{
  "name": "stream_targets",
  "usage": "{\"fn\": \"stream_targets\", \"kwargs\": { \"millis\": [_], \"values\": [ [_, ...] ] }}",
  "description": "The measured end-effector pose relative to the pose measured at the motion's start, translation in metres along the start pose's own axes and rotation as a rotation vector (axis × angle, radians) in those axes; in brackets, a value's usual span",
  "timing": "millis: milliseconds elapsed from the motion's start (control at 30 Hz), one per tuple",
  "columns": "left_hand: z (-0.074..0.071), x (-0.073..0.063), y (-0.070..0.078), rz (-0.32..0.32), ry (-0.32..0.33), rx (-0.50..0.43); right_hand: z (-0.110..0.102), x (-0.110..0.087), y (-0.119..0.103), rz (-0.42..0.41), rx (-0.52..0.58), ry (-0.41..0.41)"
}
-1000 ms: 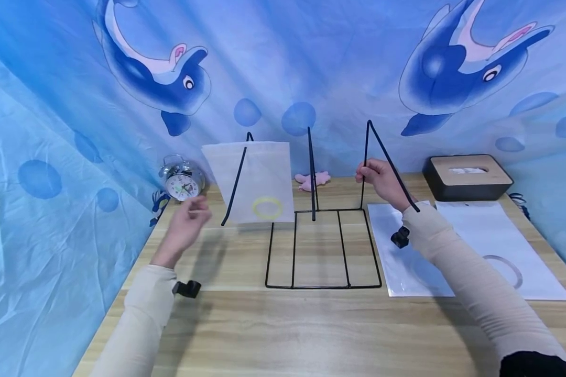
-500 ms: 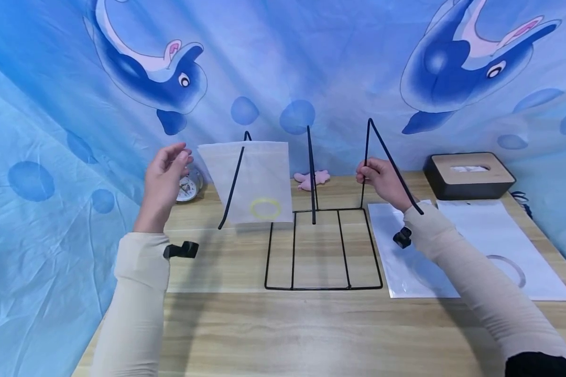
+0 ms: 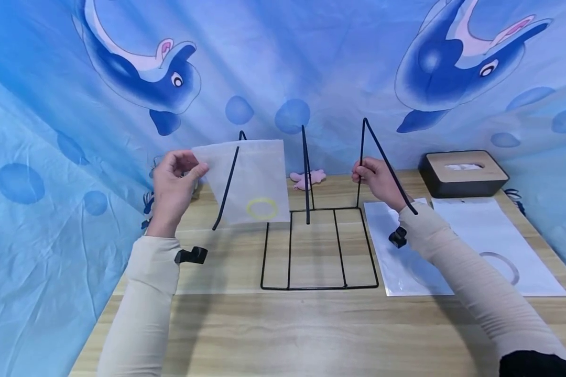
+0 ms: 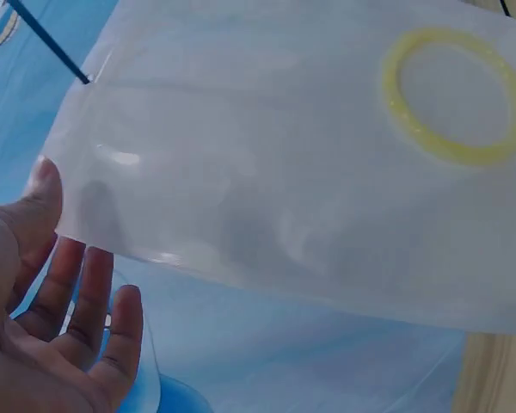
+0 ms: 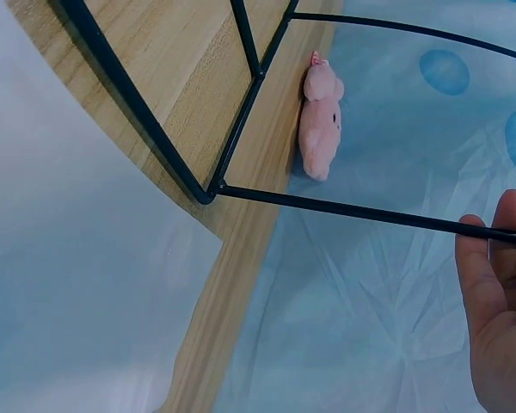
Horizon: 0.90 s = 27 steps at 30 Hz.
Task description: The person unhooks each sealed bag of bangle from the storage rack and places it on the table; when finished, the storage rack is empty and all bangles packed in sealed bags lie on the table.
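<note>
A frosted plastic bag (image 3: 257, 180) with a yellow ring printed on it hangs on the left arm of a black wire rack (image 3: 344, 287). At the bag's upper left corner is my left hand (image 3: 174, 180); the left wrist view shows the thumb (image 4: 43, 194) in front of the edge and fingertips passing behind it. My right hand (image 3: 378, 180) grips the rack's right upright, its fingers curled round the wire. In the right wrist view that hand (image 5: 503, 301) is at the frame's edge, partly cut off. The rack's middle and right arms carry nothing.
Two flat plastic bags, one with a grey ring (image 3: 514, 262), lie on the table's right side. Behind them stands a tissue box (image 3: 464, 175). A pink plush toy (image 3: 307, 179) sits behind the rack. The left hand mostly hides an alarm clock. A blue dolphin curtain (image 3: 335, 63) closes the back.
My left hand has risen from beside the clock, then moved right to the bag's upper left corner. My right hand keeps its grip on the rack.
</note>
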State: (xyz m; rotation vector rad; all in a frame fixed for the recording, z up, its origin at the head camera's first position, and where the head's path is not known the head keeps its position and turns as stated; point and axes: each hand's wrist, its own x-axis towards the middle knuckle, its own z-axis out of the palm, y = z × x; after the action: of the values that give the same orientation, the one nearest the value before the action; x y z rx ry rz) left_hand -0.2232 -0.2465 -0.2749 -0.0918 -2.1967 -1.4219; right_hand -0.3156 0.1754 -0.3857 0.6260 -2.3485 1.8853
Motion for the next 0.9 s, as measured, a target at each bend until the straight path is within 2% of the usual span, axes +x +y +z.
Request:
{"fn": "stream_targets", "kwargs": {
  "millis": [233, 600, 900],
  "values": [
    [0.001, -0.001, 0.000, 0.015, 0.031, 0.063, 0.001, -0.001, -0.003, 0.010, -0.031, -0.001],
    [-0.008, -0.007, 0.000, -0.046, 0.030, 0.013, 0.002, -0.003, -0.005, 0.007, -0.049, 0.011],
    [-0.014, -0.016, 0.004, 0.002, 0.042, -0.042, 0.002, -0.003, -0.005, -0.016, -0.041, 0.009]
  ]
}}
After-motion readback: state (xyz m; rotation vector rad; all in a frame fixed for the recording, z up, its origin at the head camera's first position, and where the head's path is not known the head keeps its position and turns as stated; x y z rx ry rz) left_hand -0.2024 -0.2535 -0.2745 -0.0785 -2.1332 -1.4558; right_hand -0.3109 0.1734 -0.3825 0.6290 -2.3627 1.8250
